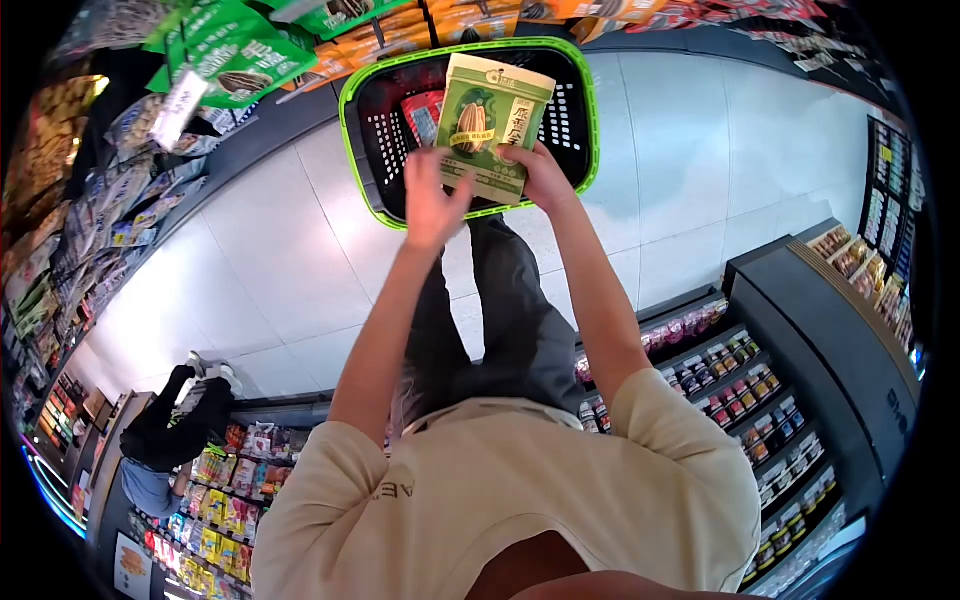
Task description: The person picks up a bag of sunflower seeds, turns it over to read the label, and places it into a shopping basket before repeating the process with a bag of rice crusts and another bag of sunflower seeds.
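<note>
A green bag of sunflower seeds (pixel 480 125), with a picture of a seed on its front, is held up over a black shopping basket. My right hand (pixel 545 178) grips its lower right edge, the thumb on the front. At the bag's lower left corner is my left hand (pixel 435 200), slightly blurred, with thumb and fingers apart. The shopping basket (pixel 588 125) has a bright green rim and slotted sides. Inside it, partly covered by the bag, lies a red package (pixel 422 118).
Green snack bags (pixel 235 65) and orange bags (pixel 385 40) hang on the shelving ahead and to the left. Shelves of jars (pixel 740 390) stand at the right. A person in dark clothes (pixel 165 430) is at the lower left, by shelves of colourful packets (pixel 215 500). Pale floor tiles (pixel 690 150) lie beneath.
</note>
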`<move>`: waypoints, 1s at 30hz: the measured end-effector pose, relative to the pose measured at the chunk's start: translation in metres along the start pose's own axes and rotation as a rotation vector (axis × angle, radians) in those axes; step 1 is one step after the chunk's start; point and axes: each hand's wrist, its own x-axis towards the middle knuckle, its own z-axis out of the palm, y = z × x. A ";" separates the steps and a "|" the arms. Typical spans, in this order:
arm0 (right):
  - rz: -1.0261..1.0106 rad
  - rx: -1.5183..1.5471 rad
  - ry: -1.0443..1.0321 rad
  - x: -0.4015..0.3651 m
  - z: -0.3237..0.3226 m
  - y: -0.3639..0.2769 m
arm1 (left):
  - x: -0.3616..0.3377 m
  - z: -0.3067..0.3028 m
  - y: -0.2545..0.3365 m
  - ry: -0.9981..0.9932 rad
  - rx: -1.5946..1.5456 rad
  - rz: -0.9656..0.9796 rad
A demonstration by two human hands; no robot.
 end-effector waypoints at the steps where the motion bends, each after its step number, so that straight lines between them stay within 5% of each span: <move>1: -0.009 0.010 -0.013 -0.019 0.009 -0.013 | 0.009 -0.018 0.007 0.048 -0.018 -0.066; 3: -0.034 0.023 -0.054 -0.048 0.033 -0.038 | 0.028 -0.053 0.019 0.042 -0.066 -0.163; 5: -0.070 -0.012 -0.126 -0.079 0.057 -0.059 | 0.045 -0.086 0.042 -0.144 -0.645 -0.471; 9: -0.067 -0.173 -0.251 -0.127 0.093 -0.080 | 0.053 -0.140 0.088 -0.429 -1.182 -0.572; 19: -0.334 -0.442 -0.174 -0.234 0.144 -0.067 | -0.019 -0.189 0.146 -0.495 -1.248 -0.620; 30: -0.594 -0.817 -0.103 -0.282 0.188 -0.076 | -0.011 -0.242 0.159 -0.540 -1.180 -0.281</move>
